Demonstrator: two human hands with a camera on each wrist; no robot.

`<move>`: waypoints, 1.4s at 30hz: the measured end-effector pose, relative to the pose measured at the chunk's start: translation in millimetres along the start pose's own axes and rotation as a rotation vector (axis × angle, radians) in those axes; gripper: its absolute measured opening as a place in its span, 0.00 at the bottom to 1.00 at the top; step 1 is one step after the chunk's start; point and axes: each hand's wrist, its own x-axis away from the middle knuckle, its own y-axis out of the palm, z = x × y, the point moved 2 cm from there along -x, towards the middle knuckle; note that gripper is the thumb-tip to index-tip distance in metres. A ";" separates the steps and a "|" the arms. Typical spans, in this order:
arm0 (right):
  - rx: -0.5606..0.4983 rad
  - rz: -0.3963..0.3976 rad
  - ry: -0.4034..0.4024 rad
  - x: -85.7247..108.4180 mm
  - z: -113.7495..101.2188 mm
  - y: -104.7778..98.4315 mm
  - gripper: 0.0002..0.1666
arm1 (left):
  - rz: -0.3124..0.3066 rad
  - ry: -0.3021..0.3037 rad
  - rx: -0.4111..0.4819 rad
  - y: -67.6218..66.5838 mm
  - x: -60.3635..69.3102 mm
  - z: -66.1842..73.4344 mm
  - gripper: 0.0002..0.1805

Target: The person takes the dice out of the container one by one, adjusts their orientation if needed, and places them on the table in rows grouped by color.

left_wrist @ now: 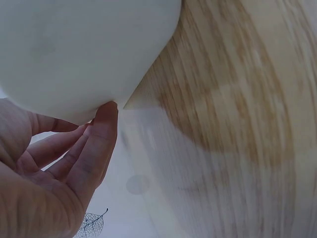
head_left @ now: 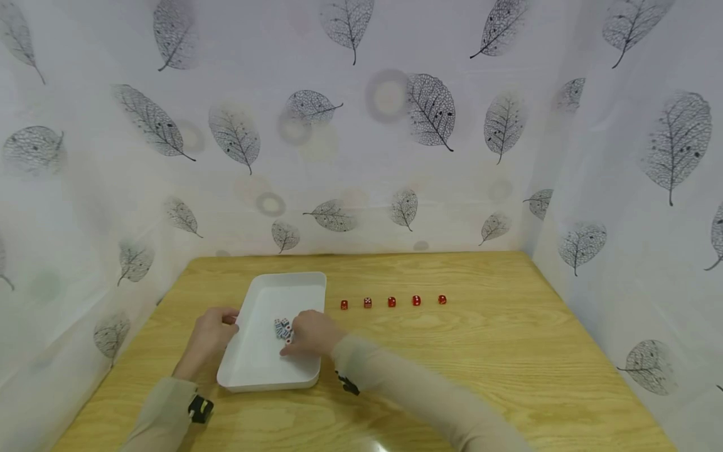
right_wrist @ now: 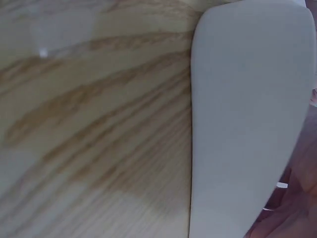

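A white rectangular tray (head_left: pixel 254 370) lies on the table at left of centre. My left hand (head_left: pixel 210 333) grips its left rim; in the left wrist view the fingers (left_wrist: pixel 101 131) curl against the tray wall. Inside the tray is a small heap of white dice (head_left: pixel 280 328) with dark and red pips. Over the tray's right side reaches my right hand (head_left: pixel 313 334), its fingers down at the heap. Whether it pinches a die cannot be seen. In the right wrist view the tray's outer wall (right_wrist: pixel 247 99) hides most of that hand.
To the right of the tray, several red dice stand spaced out in a row, from a die (head_left: pixel 344 305) near the tray to the rightmost die (head_left: pixel 442 300). The wood-grain table (head_left: pixel 480 364) is bordered by a leaf-print curtain (head_left: pixel 361 157) at the back and sides.
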 end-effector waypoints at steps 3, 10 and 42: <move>0.035 0.019 -0.003 -0.6 -1.9 3.9 0.22 | -0.015 -0.014 0.003 -0.3 0.7 0.6 0.22; 0.072 0.061 -0.006 1.4 -6.1 5.4 0.23 | -0.026 -0.022 0.008 -0.1 0.7 0.7 0.22; -0.164 0.029 -0.051 2.3 2.2 -1.7 0.08 | 0.000 0.002 0.000 0.0 3.6 2.7 0.22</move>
